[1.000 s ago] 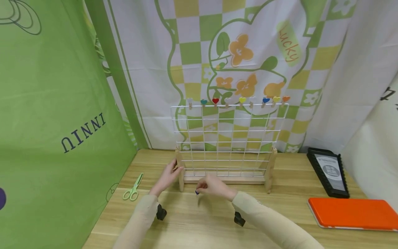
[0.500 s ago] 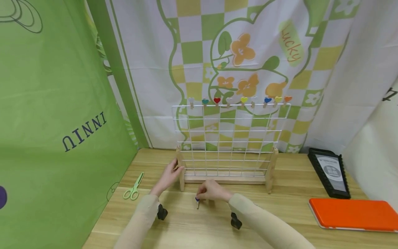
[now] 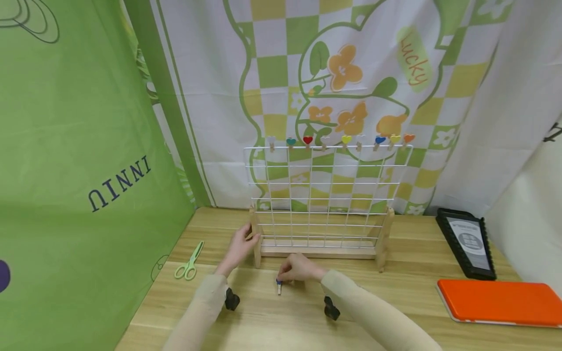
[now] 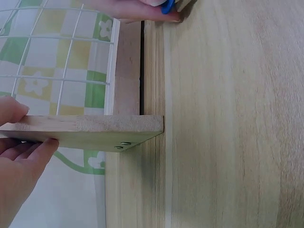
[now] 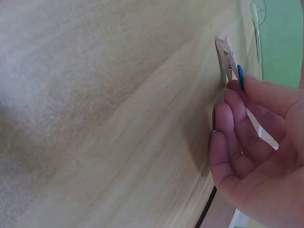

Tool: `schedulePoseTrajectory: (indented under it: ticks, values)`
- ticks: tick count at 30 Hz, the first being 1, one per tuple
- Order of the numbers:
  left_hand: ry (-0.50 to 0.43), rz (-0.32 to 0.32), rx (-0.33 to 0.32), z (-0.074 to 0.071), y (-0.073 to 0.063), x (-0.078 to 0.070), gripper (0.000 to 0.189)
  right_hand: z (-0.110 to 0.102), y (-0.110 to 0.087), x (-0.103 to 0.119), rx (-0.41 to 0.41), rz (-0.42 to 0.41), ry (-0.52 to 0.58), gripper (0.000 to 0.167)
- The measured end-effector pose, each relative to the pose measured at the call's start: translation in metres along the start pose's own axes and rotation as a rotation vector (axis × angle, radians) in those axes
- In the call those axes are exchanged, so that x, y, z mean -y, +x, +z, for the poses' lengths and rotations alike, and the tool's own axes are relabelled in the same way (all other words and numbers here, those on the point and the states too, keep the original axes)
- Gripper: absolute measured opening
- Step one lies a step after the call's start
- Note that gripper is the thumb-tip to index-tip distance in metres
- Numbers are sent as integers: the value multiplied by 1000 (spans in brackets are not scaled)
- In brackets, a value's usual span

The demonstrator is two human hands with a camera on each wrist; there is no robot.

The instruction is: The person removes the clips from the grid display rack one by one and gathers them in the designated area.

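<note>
The head camera is looking forward and down over the whole tabletop point(image 3: 395, 302) from some way back, while both wrist cameras are skimming the wood at close range, each sharing with it the clothespin point(image 3: 279, 286) near the rack point(image 3: 325, 195).

Right hand point(image 5: 256, 156) pinches wooden clothespin point(image 5: 225, 61) (blue tip) against wooden table point(image 5: 95, 118); fingers curled.

Reads "INNI" in dark letters, mirrored or turned about, on the green cloth point(image 3: 79, 161) at nine o'clock. Reads "Lucky" in orange, running slantwise down a pale green patch on the checked curtain point(image 3: 272, 73) at one o'clock. Printing on the black-framed card point(image 3: 469, 242) at three o'clock too small to read.
</note>
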State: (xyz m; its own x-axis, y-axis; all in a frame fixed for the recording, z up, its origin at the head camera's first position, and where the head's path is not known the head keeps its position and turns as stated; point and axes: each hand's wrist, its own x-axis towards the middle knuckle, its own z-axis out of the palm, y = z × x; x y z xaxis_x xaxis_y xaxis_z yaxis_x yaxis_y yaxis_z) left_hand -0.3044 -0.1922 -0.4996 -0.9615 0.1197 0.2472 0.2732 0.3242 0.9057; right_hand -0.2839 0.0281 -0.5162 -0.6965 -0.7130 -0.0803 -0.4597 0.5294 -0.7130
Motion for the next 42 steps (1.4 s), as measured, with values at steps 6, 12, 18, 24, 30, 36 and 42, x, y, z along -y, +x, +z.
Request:
schedulePoseTrajectory:
  ticks: [6, 12, 18, 24, 30, 36, 42]
  values:
    - [-15, -21, -14, 2, 1, 2, 49, -3, -2, 2, -13, -12, -11, 11]
    - [-13, -14, -55, 5, -1, 5, 50, -22, -8, 14, -22, -49, -63, 15]
    - [-26, -1, -94, 9, -3, 5, 48, -69, -17, 54, -101, -186, -179, 19]
    - [-42, 7, -141, 12, -5, 10, 45, -130, -35, 112, -246, -319, -215, 18]
    - [-37, 7, -173, 14, -5, 14, 43, -192, -53, 169, -433, -433, -287, 16]
    - [-57, 9, -158, 13, -10, -4, 45, -238, -52, 203, -601, -499, -363, 16]
    - [-57, -2, -130, 9, -20, -27, 44, -258, -31, 208, -646, -444, -470, 18]
